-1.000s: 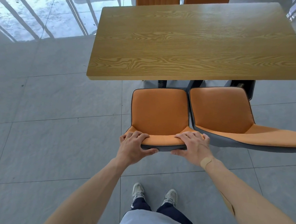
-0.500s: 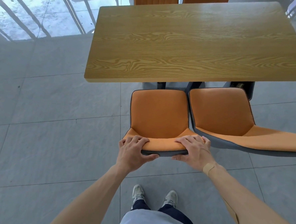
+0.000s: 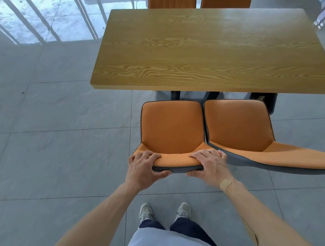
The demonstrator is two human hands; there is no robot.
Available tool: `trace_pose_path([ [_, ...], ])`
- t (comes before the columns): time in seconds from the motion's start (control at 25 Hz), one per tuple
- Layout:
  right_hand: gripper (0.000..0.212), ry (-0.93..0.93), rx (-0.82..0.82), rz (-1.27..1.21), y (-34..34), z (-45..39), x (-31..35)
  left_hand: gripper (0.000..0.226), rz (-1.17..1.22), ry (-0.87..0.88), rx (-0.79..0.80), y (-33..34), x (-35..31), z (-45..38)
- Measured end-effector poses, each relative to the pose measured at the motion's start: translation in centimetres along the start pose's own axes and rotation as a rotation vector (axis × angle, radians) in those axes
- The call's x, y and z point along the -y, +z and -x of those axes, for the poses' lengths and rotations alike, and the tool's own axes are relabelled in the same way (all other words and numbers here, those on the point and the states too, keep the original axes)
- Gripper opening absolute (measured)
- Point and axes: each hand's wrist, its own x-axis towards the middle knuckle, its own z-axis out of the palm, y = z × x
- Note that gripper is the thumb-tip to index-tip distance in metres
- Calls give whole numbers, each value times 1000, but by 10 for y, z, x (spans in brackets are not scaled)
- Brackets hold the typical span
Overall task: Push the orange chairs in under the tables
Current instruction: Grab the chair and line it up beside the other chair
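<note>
Chair [image 3: 170,127] backrest is clamped in our left hand [image 3: 142,166] and right hand [image 3: 210,166], so we can shove it straight under the bench [image 3: 210,49].

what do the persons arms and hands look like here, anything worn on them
Both forearms are bare, with no sleeves, watch, rings or gloves in view. The left hand carries nothing on it. The right hand has a tan adhesive plaster stuck across the wrist. Lower down, the person wears a pale top, dark trousers and light grey trainers.
</note>
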Motion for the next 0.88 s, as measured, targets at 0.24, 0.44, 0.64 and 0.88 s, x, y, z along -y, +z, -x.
trace_pose_path([
  [0.24, 69, -8, 19, -7, -6, 5, -7, 84, 5, -40, 32, 0, -13, 5],
  [0.44, 70, 32, 20, -14, -5, 7, 1, 83, -40, -67, 74, -6, -14, 7],
  [0.64, 73, 29, 17, -28, -1, 9, 11, 86, -140, -55, 57, -10, -8, 12],
  [0.88, 66, 23, 14, -24, 0, 10, 14, 83, -144, -60, 24, -3, -6, 20],
])
